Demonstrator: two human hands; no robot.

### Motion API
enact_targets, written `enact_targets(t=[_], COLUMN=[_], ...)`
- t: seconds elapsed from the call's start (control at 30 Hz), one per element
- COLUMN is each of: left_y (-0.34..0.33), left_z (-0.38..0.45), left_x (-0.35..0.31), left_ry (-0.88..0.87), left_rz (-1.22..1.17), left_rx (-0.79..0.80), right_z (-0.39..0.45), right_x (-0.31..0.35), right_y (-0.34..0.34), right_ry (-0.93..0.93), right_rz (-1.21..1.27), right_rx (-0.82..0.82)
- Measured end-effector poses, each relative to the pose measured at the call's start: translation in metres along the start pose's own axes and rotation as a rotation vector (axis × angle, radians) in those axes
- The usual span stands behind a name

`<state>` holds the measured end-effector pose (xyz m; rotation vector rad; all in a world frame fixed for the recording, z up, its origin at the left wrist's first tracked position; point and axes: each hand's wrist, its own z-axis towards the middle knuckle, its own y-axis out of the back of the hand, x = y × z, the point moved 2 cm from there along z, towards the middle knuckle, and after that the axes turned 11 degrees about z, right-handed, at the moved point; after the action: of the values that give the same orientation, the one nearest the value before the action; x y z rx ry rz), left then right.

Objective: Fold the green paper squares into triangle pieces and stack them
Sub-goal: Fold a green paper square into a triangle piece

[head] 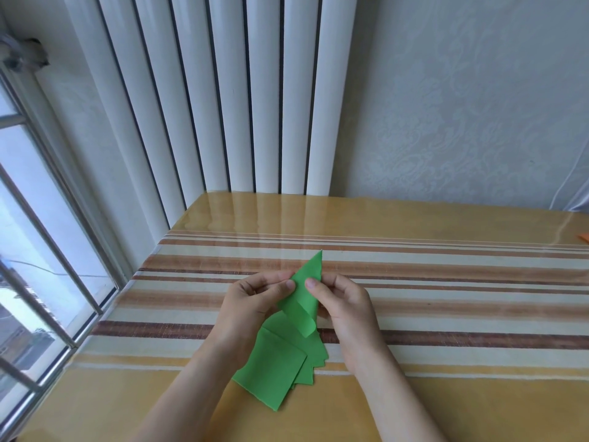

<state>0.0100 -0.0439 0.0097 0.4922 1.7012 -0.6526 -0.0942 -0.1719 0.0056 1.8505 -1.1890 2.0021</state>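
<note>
I have one green sheet [302, 298] lifted off the worktop [446, 314], held between both hands. My left hand [255, 301] pinches its left edge between thumb and fingers, so that grip is clamped on the paper; my right hand [341, 301] pinches the right edge the same way, thumb on the near face. The sheet points up and away to a sharp tip, and its lower end curls over in a soft roll, not yet creased. I judge this to be the middle of a fold: two corners look brought together at the top, while the fold line below is still round.

Under my hands, flat on the striped worktop, lies the pile [280, 362] of green squares, fanned so several corners stick out on the right. I cannot tell whether any finished triangles are among them.

The next move, as I see it, calls for matching the edges at the tip exactly, holding them there with one hand, then setting the sheet down or pressing along the curl to flatten it into a crisp crease. If the pinch slips before pressing, the edges will drift and the triangle comes out skewed.
</note>
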Motion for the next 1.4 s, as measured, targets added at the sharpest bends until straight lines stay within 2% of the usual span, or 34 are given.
enact_targets(t=[0.1,0.2,0.4,0.53,0.67,0.77,0.97,1.2,1.4], left_y=[-0.0015,-0.0008,0.0014,0.0029,0.0009,-0.0012,0.0005,0.0036,0.0045], left_z=[-0.0004,-0.0005,0.0003,-0.0007,-0.0016,-0.0026,-0.0022,0.0005,0.0018], left_x=[0.0020,0.0026,0.0007,0.0011,-0.0003,-0.0013,-0.0009,0.0007,0.0027], left_ry=[-0.015,-0.013,0.009,0.026,-0.127,-0.186,-0.121,-0.022,0.009], left_rz=[0.113,0.168,0.026,-0.013,0.270,0.368,0.256,0.038,0.129], left_rx=[-0.020,-0.041,-0.039,-0.043,-0.140,-0.180,-0.158,-0.157,-0.125], right_z=[0.0041,0.0056,0.0000,0.0016,0.0021,0.0027,0.0036,0.0036,0.0047], right_x=[0.0003,-0.0006,0.0017,-0.0004,-0.0028,-0.0033,-0.0030,-0.0032,-0.0041], right_y=[0.0039,0.0053,0.0003,0.0007,0.0022,0.0028,0.0025,0.0032,0.0066], right_ry=[0.078,0.112,-0.027,0.000,0.023,0.048,0.112,0.072,0.075], right_rz=[-0.064,-0.122,-0.061,-0.091,-0.102,-0.131,-0.206,-0.170,-0.216], right_rx=[-0.071,-0.074,0.040,0.003,-0.045,-0.073,-0.054,-0.041,0.021])
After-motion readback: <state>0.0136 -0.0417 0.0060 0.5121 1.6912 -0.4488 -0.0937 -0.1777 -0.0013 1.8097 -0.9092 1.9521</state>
